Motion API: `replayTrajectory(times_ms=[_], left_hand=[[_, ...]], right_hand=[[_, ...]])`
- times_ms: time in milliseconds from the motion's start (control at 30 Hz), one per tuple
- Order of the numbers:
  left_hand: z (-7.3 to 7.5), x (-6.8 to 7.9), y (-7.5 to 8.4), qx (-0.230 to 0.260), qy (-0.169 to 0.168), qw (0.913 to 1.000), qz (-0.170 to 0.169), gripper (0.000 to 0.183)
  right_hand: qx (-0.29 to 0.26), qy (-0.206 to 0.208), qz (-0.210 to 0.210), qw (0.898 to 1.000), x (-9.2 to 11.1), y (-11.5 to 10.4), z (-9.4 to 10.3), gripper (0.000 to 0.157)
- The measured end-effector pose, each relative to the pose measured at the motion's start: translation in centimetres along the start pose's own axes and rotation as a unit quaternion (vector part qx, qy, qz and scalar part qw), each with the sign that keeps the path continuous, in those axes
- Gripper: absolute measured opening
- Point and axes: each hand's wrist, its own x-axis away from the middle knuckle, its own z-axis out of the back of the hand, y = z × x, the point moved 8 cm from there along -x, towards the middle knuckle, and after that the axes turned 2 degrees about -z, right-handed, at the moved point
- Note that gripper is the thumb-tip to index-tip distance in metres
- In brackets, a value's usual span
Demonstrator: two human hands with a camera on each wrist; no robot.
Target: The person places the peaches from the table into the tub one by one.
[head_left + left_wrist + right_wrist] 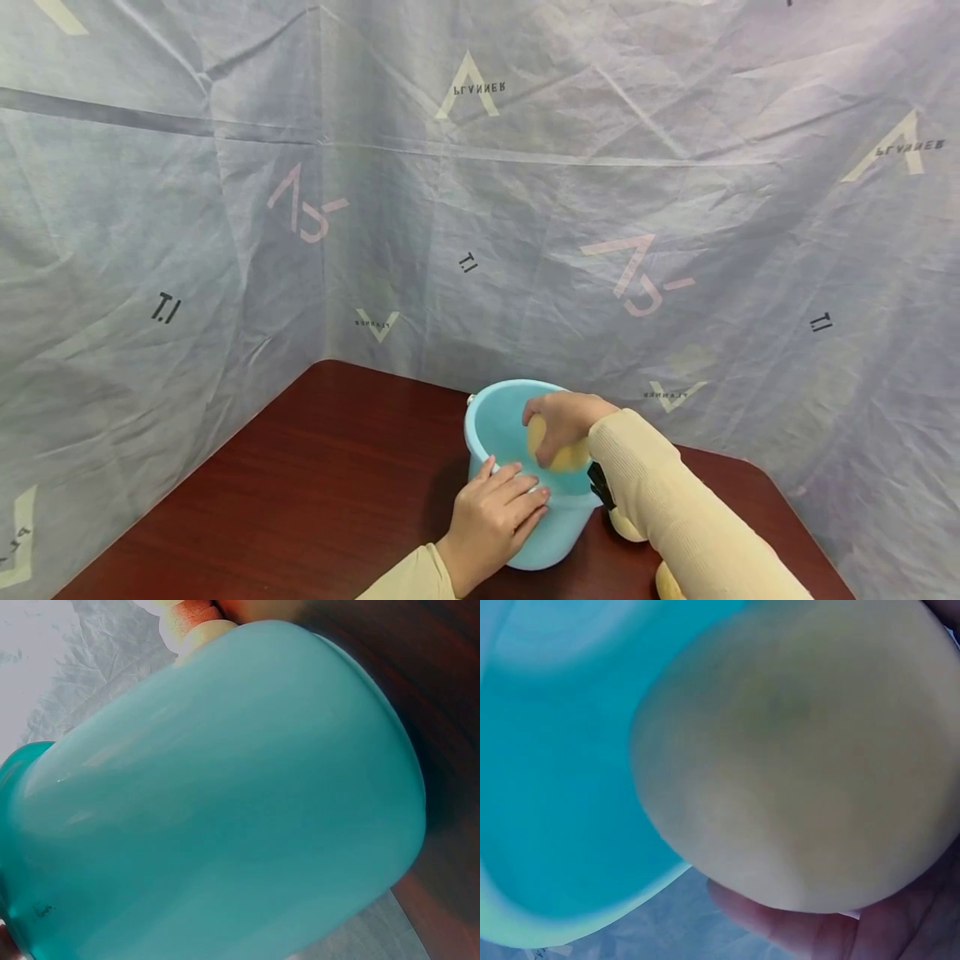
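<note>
A light blue bucket stands on the table, its mouth facing up toward the head camera. My left hand grips its near rim, fingers laid over the edge. Inside the mouth, near the right side, my right hand holds a pale yellow round fruit. Up close in the right wrist view, the fruit shows a smooth skin with a faint greenish patch; its exact kind is unclear. The bucket's outer wall fills most of the left wrist view. Its floor is largely hidden in the head view.
Right of the bucket lie another pale yellow round fruit and one more, both partly covered by the right sleeve. The dark red-brown table extends to the left. Grey printed cloth hangs behind it.
</note>
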Motion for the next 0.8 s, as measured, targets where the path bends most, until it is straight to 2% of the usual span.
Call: replayTrajectory(times_ms=[300,567,800], left_hand=[[0.23,-0.17,0.11,0.0,0.007,1.0,-0.002,0.009],[0.01,-0.11,0.04,0.008,-0.006,0.9999,0.012,0.011],[0.32,-0.15,0.33,-0.007,0.018,0.9998,-0.01,0.016]], right_hand=[[0.025,0.017,-0.013,0.999,0.33,-0.28,0.38,0.053],[0.033,0.029,-0.014,0.999,0.54,-0.31,0.53,0.052],[0.05,0.033,-0.015,0.998,0.61,-0.25,0.88,0.051]])
